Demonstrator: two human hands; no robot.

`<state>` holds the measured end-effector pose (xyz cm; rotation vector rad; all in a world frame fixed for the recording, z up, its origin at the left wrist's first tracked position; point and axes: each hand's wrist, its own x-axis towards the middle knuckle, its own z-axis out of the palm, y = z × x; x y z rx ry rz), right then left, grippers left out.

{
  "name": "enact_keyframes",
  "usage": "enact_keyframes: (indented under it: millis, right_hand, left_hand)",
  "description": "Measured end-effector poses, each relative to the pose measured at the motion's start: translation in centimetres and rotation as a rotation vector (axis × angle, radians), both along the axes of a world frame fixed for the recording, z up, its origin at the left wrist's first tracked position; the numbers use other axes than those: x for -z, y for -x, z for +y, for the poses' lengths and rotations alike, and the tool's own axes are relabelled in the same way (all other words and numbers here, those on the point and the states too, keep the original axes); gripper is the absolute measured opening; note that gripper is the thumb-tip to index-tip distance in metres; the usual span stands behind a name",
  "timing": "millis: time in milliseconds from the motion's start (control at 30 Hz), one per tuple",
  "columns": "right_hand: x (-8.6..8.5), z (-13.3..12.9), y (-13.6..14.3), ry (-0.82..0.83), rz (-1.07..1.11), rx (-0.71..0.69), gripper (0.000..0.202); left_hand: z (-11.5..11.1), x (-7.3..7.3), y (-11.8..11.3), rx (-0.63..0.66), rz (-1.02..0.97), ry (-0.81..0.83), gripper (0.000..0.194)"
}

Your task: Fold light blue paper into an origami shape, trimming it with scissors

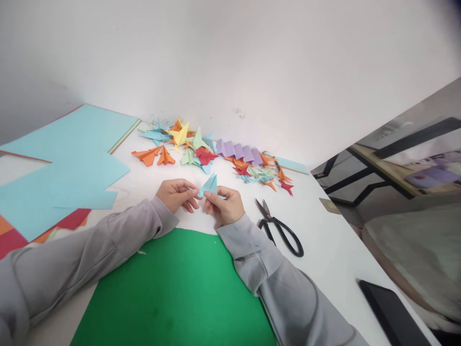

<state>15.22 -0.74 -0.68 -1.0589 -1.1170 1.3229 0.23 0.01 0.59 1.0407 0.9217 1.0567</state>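
A small folded light blue paper piece is held up above the white table, just beyond the green sheet. My right hand pinches its lower right part between thumb and fingers. My left hand is at the paper's left corner, thumb and index finger closed on it, the other fingers curled beneath. Behind the hands lies a pile of folded paper shapes in yellow, orange, green, red and blue, with a row of purple folded pieces beside it.
Black-handled scissors lie slightly open right of my right hand. A dark phone-like device rests near the table's right edge. Large light blue sheets overlap red and orange ones at the left. A wall stands behind the table.
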Motion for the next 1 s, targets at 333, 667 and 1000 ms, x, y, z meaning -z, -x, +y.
enact_keyframes:
  millis: [333,667,1000]
  right_hand:
    - [-0.11,-0.03,-0.16,-0.003,-0.062,-0.052,0.025]
    - [-0.31,-0.23,-0.17,-0.003,-0.086,-0.128,0.036]
    - [-0.11,0.07,-0.05,0.073,0.065,-0.085,0.044]
  left_hand:
    - [0.08,-0.01,0.11,0.023,0.015,0.049,0.030]
    - [-0.09,0.24,-0.05,0.014,0.106,-0.052,0.029]
    - [0.51,0.46,0.13,-0.063,0.041,0.001,0.033]
